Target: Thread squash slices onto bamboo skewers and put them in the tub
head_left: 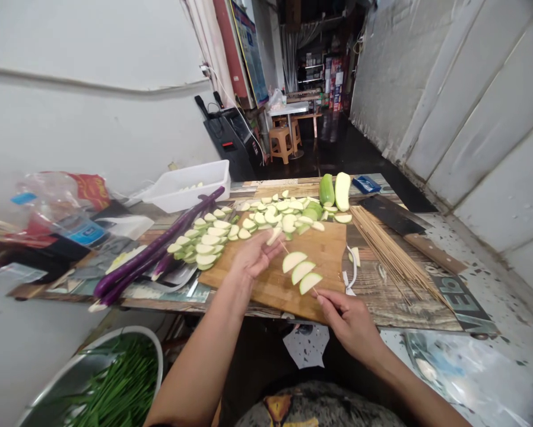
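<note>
My right hand [350, 320] pinches the near end of a thin wooden skewer [286, 248] over the front of a wooden cutting board [266, 279]. Three pale green-edged zucchini slices [303, 273] are threaded along it, spaced apart. At the skewer's far tip, my left hand [255, 256] holds another zucchini slice [274, 236] between thumb and fingers; whether the tip has pierced it I cannot tell. Behind my left hand, many cut half-round slices [288, 221] lie spread across the back of the board. More skewered slices [208, 240] are stacked at its left.
Bare skewers [386, 255] and a cleaver [395, 216] lie at the right. Two zucchini pieces [335, 190] stand behind the board. Long purple eggplants [155, 249] and a white plastic tub [195, 184] are at the left. A metal bowl of green stalks [115, 379] sits below the table.
</note>
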`<state>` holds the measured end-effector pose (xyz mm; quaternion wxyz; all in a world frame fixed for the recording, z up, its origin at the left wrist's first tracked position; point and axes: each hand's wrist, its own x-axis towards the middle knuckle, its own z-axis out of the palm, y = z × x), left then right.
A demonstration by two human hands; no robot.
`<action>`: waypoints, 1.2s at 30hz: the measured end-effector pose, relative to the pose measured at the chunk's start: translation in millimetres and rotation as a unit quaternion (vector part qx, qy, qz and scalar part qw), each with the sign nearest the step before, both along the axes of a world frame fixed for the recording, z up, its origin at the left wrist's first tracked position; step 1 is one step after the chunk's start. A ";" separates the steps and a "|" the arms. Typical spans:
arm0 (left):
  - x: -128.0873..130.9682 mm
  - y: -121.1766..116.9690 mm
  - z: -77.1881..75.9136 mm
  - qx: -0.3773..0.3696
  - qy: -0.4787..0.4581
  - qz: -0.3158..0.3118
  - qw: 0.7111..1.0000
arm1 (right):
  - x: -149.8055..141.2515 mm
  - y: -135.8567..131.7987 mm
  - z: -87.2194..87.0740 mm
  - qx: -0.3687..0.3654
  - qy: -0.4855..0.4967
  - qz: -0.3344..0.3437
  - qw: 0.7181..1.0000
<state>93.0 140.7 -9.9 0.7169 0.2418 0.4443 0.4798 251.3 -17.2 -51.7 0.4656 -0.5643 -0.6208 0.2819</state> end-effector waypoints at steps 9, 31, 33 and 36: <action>0.8 -0.6 0.3 0.001 0.015 0.004 1.000 | 0.0 0.9 2.2 -0.008 -0.005 -0.001 1.000; 5.1 -4.5 6.6 0.017 0.031 0.001 0.999 | 0.6 0.0 -2.2 -0.024 0.011 0.009 1.000; 5.7 -4.4 7.3 0.017 0.031 0.002 0.999 | 0.9 -0.2 -2.4 -0.022 0.013 0.008 1.000; 5.9 -3.9 7.5 0.015 0.028 0.003 0.999 | 1.5 -0.1 -2.1 -0.023 0.012 0.009 1.000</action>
